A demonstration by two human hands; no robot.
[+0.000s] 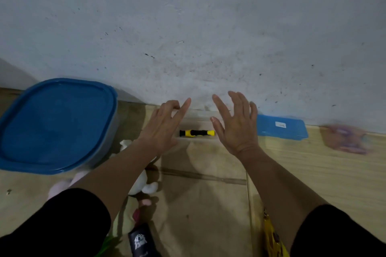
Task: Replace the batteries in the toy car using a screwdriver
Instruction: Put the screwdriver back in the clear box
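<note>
Head view looks down on two bare forearms reaching forward over a tan, wood-grain counter (pixel 325 173) that meets a pale grey speckled wall (pixel 188 16). Between the hands, close to the wall, lies a small screwdriver with a yellow and black handle (pixel 196 133), flat on the surface and pointing sideways. Neither hand touches it.

Left hand (pixel 165 125) hovers just left of the screwdriver, its grip holding nothing: the index finger is stretched out toward the wall, while the other fingers bend loosely. Right hand (pixel 235 123) hovers just right of the tool, its grip wide open with fingers spread and straight, thumb pointing inward above the yellow end of the handle.

A large rounded-square plastic container with a blue lid (pixel 56 125) sits at the left, near the wall. A flat, rectangular blue plastic box with a small white label (pixel 282 128) lies to the right of the right hand, along the wall. Farther right is a blurred pinkish object (pixel 345 139) that cannot be made out. Under the left forearm are soft white and pink plush shapes (pixel 144 183), and near the bottom edge a dark packet with a white emblem (pixel 140 241) and something yellow (pixel 271 238). No toy car can be clearly identified.
</note>
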